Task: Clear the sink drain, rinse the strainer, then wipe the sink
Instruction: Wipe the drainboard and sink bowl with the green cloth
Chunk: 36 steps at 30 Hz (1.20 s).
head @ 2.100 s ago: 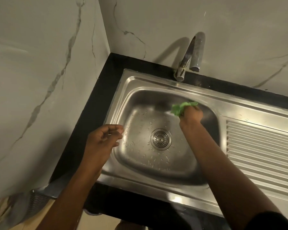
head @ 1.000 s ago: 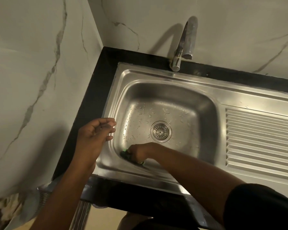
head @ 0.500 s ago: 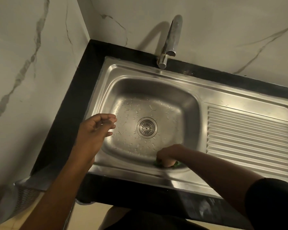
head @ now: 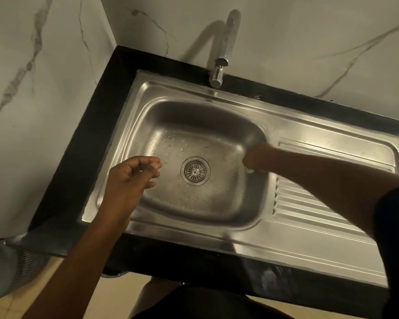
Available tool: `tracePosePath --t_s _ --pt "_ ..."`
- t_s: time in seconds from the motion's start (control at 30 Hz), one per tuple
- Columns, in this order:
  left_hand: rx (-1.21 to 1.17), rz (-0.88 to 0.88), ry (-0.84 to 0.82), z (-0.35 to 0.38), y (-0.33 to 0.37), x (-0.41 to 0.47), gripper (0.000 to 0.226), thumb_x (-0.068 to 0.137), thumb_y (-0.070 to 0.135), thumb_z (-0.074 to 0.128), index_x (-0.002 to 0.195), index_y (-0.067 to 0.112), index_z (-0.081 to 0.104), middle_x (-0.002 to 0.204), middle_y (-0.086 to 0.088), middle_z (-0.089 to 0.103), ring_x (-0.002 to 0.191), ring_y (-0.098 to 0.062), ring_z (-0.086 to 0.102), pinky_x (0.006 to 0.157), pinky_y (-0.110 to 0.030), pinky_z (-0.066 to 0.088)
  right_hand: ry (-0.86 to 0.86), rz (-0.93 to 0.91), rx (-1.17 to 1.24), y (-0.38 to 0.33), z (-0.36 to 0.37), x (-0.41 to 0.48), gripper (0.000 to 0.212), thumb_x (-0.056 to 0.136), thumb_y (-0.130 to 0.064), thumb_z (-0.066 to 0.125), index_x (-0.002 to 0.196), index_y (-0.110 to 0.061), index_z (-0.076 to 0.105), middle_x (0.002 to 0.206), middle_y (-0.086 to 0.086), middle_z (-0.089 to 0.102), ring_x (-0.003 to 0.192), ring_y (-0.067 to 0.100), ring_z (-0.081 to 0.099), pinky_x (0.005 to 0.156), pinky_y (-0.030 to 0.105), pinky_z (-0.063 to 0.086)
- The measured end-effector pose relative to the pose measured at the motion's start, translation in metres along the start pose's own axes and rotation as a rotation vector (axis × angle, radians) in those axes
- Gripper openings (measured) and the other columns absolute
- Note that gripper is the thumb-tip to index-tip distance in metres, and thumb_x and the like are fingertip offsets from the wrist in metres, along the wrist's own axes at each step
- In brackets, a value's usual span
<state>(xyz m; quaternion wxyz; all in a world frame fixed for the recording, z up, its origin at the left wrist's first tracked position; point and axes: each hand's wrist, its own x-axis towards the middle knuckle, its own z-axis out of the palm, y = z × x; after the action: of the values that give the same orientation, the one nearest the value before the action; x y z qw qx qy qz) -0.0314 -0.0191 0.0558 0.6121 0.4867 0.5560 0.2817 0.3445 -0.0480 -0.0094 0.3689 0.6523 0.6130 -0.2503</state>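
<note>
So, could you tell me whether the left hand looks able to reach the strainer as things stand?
Probably yes: the left hand hovers empty over the sink beside the strainer, nothing between them, and the right hand holds its green cloth at the opposite wall.

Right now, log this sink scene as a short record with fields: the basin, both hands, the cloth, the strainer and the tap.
sink basin: droplets scattered on its floor
left hand: fingers loosely curled, holds nothing, above the basin's left edge
right hand: blurred, against the basin's right wall, holds the green cloth
green cloth: mostly hidden under the right hand; only a small bit shows
strainer: seated in the basin floor, uncovered
tap: no stream visible
</note>
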Motion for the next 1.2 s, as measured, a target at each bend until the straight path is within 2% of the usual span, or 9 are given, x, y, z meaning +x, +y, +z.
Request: tracePosePath --t_s 0.1,0.27,0.37,0.47,0.8,0.9,0.97,1.1,1.2 --pt "-0.019 -0.013 0.019 0.006 0.001 -0.008 0.012 0.096 0.022 0.074 0.106 0.022 0.08 0.107 -0.003 0.081 0.101 -0.024 0.078 0.087 -0.039 0.063 0.132 0.062 -0.044 0.018 -0.022 0.013 0.03 0.098 -0.022 0.058 0.121 -0.007 0.07 0.123 0.013 0.068 0.119 0.036 0.064 0.084 0.039 0.05" --pt "-0.02 -0.002 0.049 0.014 0.007 -0.022 0.015 0.097 0.019 0.072 0.11 0.016 0.079 0.111 -0.008 0.08 0.103 -0.027 0.077 0.087 -0.037 0.061 0.217 0.058 -0.327 0.017 -0.028 0.001 0.025 0.096 -0.025 0.068 0.118 -0.016 0.074 0.121 0.004 0.072 0.116 0.028 0.066 0.101 0.036 0.052" --pt "-0.016 0.005 0.06 0.018 0.01 -0.029 0.017 0.097 0.018 0.071 0.112 0.015 0.078 0.112 -0.008 0.08 0.105 -0.026 0.077 0.086 -0.035 0.061 0.119 -0.124 -0.462 -0.001 -0.01 -0.011 0.029 0.097 -0.019 0.057 0.121 -0.012 0.071 0.127 0.014 0.069 0.119 0.031 0.065 0.092 0.033 0.049" --pt "-0.021 0.017 0.068 0.02 0.011 -0.035 0.016 0.097 0.017 0.071 0.11 0.015 0.078 0.112 -0.009 0.079 0.105 -0.028 0.076 0.085 -0.035 0.061 0.035 -0.102 -0.537 -0.03 -0.002 -0.029 0.03 0.1 -0.026 0.059 0.128 -0.021 0.069 0.132 0.005 0.068 0.125 0.03 0.063 0.099 0.048 0.052" --pt "0.005 0.013 0.042 0.018 0.008 -0.034 0.013 0.097 0.018 0.072 0.107 0.019 0.079 0.108 -0.005 0.081 0.102 -0.026 0.078 0.09 -0.043 0.063 -0.316 -0.228 -0.255 -0.102 0.055 -0.032 0.023 0.101 -0.016 0.061 0.122 -0.01 0.067 0.118 0.006 0.067 0.109 0.028 0.066 0.088 0.042 0.051" --pt "0.014 0.01 0.01 0.015 0.006 -0.025 0.012 0.097 0.019 0.072 0.106 0.02 0.08 0.106 -0.003 0.081 0.101 -0.024 0.078 0.09 -0.043 0.063 -0.312 -0.282 0.015 -0.11 0.056 -0.031 0.019 0.101 -0.012 0.051 0.089 -0.005 0.063 0.086 0.005 0.062 0.083 0.026 0.059 0.075 0.036 0.05" --pt "0.027 0.004 -0.015 0.013 0.006 -0.019 0.012 0.097 0.02 0.072 0.106 0.021 0.08 0.106 -0.002 0.082 0.1 -0.023 0.078 0.09 -0.042 0.064 -0.289 -0.288 0.328 -0.104 0.057 -0.031 0.02 0.1 -0.007 0.051 0.087 -0.002 0.065 0.078 0.006 0.058 0.075 0.022 0.053 0.071 0.031 0.045" --pt "0.043 -0.003 -0.058 0.01 0.005 -0.007 0.011 0.097 0.018 0.072 0.103 0.024 0.08 0.106 0.0 0.082 0.097 -0.022 0.079 0.089 -0.041 0.064 -0.187 -0.205 1.365 -0.107 0.059 -0.034 0.035 0.1 -0.003 0.059 0.068 -0.014 0.056 0.055 -0.004 0.043 0.047 0.009 0.038 0.049 0.025 0.033" --pt "0.047 0.001 -0.088 0.004 0.005 0.003 0.011 0.097 0.018 0.073 0.101 0.024 0.081 0.105 0.001 0.082 0.096 -0.022 0.079 0.087 -0.04 0.064 0.02 -0.031 1.981 -0.12 0.057 -0.029 0.024 0.102 -0.001 0.056 0.082 -0.011 0.062 0.069 0.005 0.056 0.059 0.015 0.052 0.053 0.025 0.042"
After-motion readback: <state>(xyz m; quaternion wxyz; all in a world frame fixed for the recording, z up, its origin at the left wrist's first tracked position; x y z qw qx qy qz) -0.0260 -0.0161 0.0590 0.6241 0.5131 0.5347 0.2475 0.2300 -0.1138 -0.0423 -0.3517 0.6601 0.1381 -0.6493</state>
